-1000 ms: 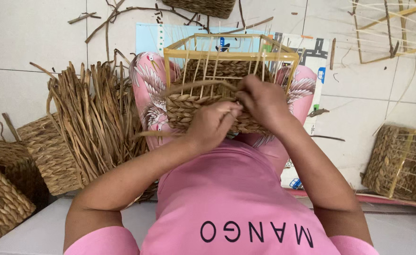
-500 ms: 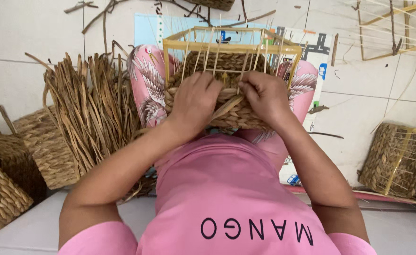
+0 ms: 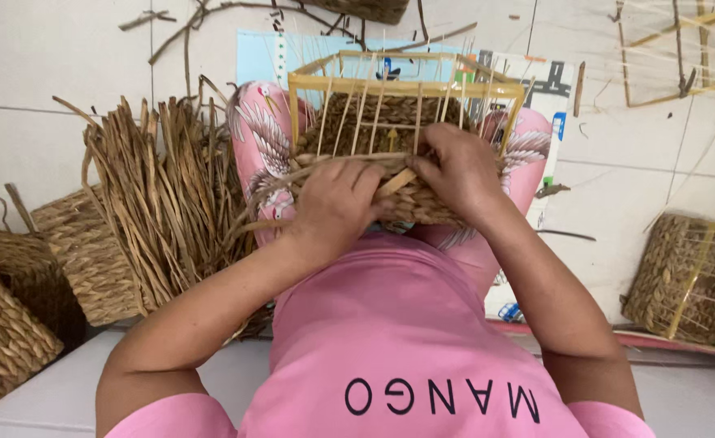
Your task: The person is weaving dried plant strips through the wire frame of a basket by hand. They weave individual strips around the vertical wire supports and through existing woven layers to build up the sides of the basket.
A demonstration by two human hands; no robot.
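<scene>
A half-woven basket (image 3: 406,122) on a yellow wire frame rests on my lap, its lower walls covered in brown braided straw. My left hand (image 3: 337,203) presses on the near woven rim and grips a loose straw strand (image 3: 272,191) that trails off to the left. My right hand (image 3: 459,170) clasps the near right side of the basket, fingers curled over the weave between the thin upright ribs. A pale flat strip (image 3: 396,182) shows between the two hands.
A bundle of loose dried straw (image 3: 159,195) lies at my left. Finished woven baskets (image 3: 65,251) stand at the far left, and another framed basket (image 3: 686,276) at the right. Bare wire frames (image 3: 682,49) and twigs lie on the white tiled floor.
Both hands have shifted along the near rim; the left hand has moved down and left, pulling the straw strand, while the right hand has settled further right on the basket wall.
</scene>
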